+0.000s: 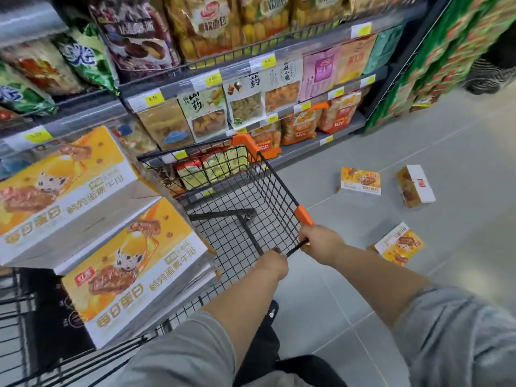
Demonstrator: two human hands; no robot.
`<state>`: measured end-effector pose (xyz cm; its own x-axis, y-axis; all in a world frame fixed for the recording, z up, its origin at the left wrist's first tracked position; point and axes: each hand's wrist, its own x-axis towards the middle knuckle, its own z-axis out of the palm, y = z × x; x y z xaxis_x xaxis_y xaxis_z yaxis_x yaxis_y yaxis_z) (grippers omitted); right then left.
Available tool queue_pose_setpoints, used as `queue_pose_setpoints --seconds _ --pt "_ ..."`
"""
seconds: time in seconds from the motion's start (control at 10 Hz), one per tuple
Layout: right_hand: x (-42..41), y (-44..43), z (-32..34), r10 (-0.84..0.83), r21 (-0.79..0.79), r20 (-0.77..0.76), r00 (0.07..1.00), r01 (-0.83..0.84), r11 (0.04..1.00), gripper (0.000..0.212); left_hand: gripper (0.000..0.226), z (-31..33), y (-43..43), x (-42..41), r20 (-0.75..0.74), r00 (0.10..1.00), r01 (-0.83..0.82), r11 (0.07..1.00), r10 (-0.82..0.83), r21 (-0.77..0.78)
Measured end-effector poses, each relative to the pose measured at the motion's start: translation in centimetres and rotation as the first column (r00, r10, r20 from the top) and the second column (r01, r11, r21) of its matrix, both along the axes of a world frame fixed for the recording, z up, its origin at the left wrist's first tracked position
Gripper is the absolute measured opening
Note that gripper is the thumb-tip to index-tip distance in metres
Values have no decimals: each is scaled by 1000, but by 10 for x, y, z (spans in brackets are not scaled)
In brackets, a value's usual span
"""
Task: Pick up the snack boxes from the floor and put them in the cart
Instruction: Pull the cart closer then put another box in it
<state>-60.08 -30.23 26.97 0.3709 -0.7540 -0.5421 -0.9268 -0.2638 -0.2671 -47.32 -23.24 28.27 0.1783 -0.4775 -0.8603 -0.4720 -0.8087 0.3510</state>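
Three orange-and-white snack boxes lie on the grey floor to the right of the cart: one flat box (360, 181), one on its side (415, 186), and a nearer one (399, 243). The black wire cart (240, 196) with orange corners stands in front of me, and its basket looks bare. My left hand (272, 264) and my right hand (318, 241) both grip the cart's near rim, just below an orange corner piece (304, 215). Neither hand touches a box.
Two large boxes of the same snack (64, 191) (134, 272) are stacked on the left beside the cart. Shelves of bagged snacks (245, 104) run along the left and back. A green stacked display (435, 57) stands at the right, with someone's shoe (485, 79) beyond it.
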Motion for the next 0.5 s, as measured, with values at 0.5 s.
queue_pose_setpoints --seconds 0.5 --pt "-123 -65 11 81 47 299 951 -99 994 55 79 -3 -53 -135 471 781 452 892 -409 25"
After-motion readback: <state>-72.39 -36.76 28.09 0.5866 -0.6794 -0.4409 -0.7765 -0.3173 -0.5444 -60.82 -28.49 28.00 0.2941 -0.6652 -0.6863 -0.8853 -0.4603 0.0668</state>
